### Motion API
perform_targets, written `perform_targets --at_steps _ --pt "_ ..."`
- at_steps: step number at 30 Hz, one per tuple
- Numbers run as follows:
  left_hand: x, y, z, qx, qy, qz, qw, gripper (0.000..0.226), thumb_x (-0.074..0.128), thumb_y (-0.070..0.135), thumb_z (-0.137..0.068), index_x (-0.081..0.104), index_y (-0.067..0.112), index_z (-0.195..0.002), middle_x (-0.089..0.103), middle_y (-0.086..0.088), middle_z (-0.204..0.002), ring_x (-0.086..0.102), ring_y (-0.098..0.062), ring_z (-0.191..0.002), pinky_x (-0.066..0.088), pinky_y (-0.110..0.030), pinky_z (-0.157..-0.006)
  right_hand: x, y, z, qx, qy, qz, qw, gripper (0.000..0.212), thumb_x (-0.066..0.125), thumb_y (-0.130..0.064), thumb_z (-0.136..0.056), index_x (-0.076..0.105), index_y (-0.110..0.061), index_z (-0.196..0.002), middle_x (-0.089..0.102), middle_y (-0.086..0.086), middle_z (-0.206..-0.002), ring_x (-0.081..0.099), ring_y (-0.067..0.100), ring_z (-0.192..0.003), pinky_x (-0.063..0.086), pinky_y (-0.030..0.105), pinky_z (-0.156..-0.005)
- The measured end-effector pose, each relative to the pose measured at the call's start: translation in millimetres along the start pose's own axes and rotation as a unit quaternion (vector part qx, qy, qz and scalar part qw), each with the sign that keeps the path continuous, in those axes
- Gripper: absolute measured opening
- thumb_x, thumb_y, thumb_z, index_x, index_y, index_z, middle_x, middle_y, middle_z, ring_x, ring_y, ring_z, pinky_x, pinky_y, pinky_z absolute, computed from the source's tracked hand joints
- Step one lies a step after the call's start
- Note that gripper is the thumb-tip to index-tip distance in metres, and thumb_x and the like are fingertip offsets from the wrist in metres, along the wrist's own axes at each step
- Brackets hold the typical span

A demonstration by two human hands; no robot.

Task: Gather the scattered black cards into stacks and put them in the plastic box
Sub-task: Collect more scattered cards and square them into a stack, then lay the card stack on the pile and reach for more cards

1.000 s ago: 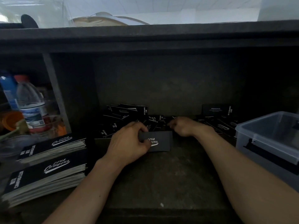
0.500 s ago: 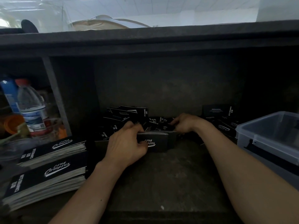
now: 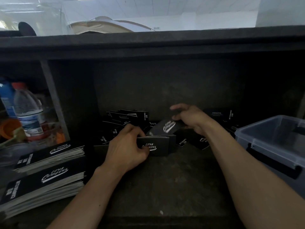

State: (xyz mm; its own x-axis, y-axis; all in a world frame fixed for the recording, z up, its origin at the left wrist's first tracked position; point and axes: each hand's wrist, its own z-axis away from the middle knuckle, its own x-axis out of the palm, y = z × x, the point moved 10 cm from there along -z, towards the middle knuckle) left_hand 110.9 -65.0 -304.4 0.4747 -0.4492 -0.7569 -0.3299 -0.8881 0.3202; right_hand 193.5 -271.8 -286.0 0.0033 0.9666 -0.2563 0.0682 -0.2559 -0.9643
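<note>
My left hand [image 3: 127, 149] grips a small stack of black cards [image 3: 158, 145] with white "Club Camping" lettering, held on edge on the dark shelf. My right hand [image 3: 191, 118] pinches a single black card [image 3: 166, 128], lifted and tilted just above that stack. Scattered black cards [image 3: 125, 119] lie in a loose heap behind my hands, and more scattered cards [image 3: 221, 115] lie at the back right. The clear plastic box [image 3: 270, 142] stands at the right, open on top.
Two tall gathered stacks of cards [image 3: 49, 176] lie at the left front. Behind a shelf divider [image 3: 54, 103] stand a water bottle [image 3: 28, 111] and an orange cup [image 3: 8, 128]. The shelf's overhanging top [image 3: 148, 43] is close above.
My right hand has lifted from the heap with one card pinched and brought it left over the stack. My left hand stays on the stack, shifted slightly back.
</note>
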Motion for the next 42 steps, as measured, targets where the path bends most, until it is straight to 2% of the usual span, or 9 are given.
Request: perform_targets --at_steps 3,8,12,15,22,29,35,38,42 --pt "1.3 -0.5 -0.5 -0.006 -0.004 0.023 1.0 0.032 0.073 0.036 -0.071 0.053 0.034 -0.096 0.049 0.018 -0.121 0.056 -0.007 -0.104 0.044 -0.028 -0.077 20.2 14.2 12.6 0.033 -0.06 0.015 0.998 0.026 0.058 0.002 -0.088 0.067 -0.021 -0.094 0.067 0.002 -0.089 0.063 0.016 -0.08 0.054 0.04 -0.085" --pt "6.9 5.4 2.6 -0.013 -0.045 0.085 0.995 0.053 0.077 0.033 -0.072 0.048 0.036 -0.116 0.058 0.021 -0.096 0.062 -0.007 -0.088 0.048 -0.027 -0.077 -4.1 24.9 42.0 -0.018 0.023 0.108 0.994 0.011 0.065 -0.01 -0.088 0.067 -0.021 -0.087 0.066 -0.001 -0.087 0.057 0.008 -0.078 0.046 0.021 -0.066" --pt "6.8 23.9 4.2 0.018 -0.064 0.115 0.991 0.055 0.077 0.027 -0.073 0.058 0.032 -0.124 0.068 0.015 -0.104 0.065 -0.005 -0.094 0.055 -0.031 -0.088 12.7 17.9 71.3 -0.11 0.016 0.139 0.984 0.016 0.054 -0.009 -0.094 0.067 -0.018 -0.099 0.067 -0.001 -0.089 0.058 0.003 -0.073 0.043 0.012 -0.062" --pt "4.5 42.2 6.7 0.058 -0.068 0.1 0.991 0.042 0.073 0.021 -0.075 0.066 0.028 -0.116 0.063 0.007 -0.102 0.062 -0.011 -0.095 0.053 -0.033 -0.086 44.4 6.5 90.0 -0.179 -0.039 0.26 0.948 0.028 0.054 -0.015 -0.092 0.057 -0.021 -0.119 0.063 -0.004 -0.107 0.06 0.01 -0.096 0.047 0.022 -0.082" --pt "14.5 36.6 33.7 0.027 -0.11 -0.062 0.992 0.052 0.048 0.03 -0.097 0.035 0.028 -0.147 0.052 -0.008 -0.129 0.047 -0.027 -0.116 0.042 -0.037 -0.093 57.3 31.8 102.8 -0.183 0.002 0.386 0.904 0.053 0.044 -0.013 -0.098 0.03 -0.025 -0.148 0.032 0.008 -0.142 0.053 0.032 -0.117 0.042 0.036 -0.102" --pt "-63.5 41.8 24.2 -0.01 -0.025 -0.076 0.997 0.038 0.045 0.029 -0.101 0.048 0.026 -0.139 0.053 -0.005 -0.125 0.053 -0.023 -0.111 0.046 -0.036 -0.086 41.9 -40.5 117.6 -0.254 0.095 0.212 0.939 0.031 0.066 -0.024 -0.088 0.065 -0.029 -0.118 0.063 -0.002 -0.114 0.059 0.01 -0.104 0.046 0.021 -0.091" --pt "-180.6 -59.2 23.8 -0.114 0.006 -0.064 0.991 0.029 0.055 0.02 -0.098 0.067 0.018 -0.125 0.065 -0.011 -0.115 0.061 -0.023 -0.097 0.045 -0.032 -0.081 150.9 -101.8 108.2 -0.222 -0.037 0.053 0.973 0.027 0.072 -0.028 -0.082 0.071 -0.024 -0.109 0.065 -0.011 -0.098 0.06 0.003 -0.089 0.045 0.012 -0.069" --pt "-196.9 -114.6 40.5 -0.168 -0.008 -0.091 0.982 0.025 0.058 0.021 -0.098 0.07 0.016 -0.119 0.062 -0.004 -0.095 0.054 -0.014 -0.078 0.038 -0.027 -0.065 210.6 -108.4 97.4 -0.195 -0.074 0.048 0.977 0.031 0.074 -0.027 -0.081 0.071 -0.022 -0.111 0.067 -0.005 -0.106 0.059 0.007 -0.093 0.046 0.017 -0.073" --pt "-164.4 -169.5 55.8 -0.232 -0.102 -0.162 0.954 0.027 0.057 0.032 -0.098 0.072 0.018 -0.116 0.066 -0.01 -0.098 0.061 -0.028 -0.09 0.049 -0.032 -0.076 260.0 -83.6 82.7 -0.157 -0.077 0.206 0.963 0.04 0.073 -0.042 -0.079 0.069 -0.022 -0.113 0.063 0.003 -0.121 0.056 0.023 -0.114 0.049 0.035 -0.093"
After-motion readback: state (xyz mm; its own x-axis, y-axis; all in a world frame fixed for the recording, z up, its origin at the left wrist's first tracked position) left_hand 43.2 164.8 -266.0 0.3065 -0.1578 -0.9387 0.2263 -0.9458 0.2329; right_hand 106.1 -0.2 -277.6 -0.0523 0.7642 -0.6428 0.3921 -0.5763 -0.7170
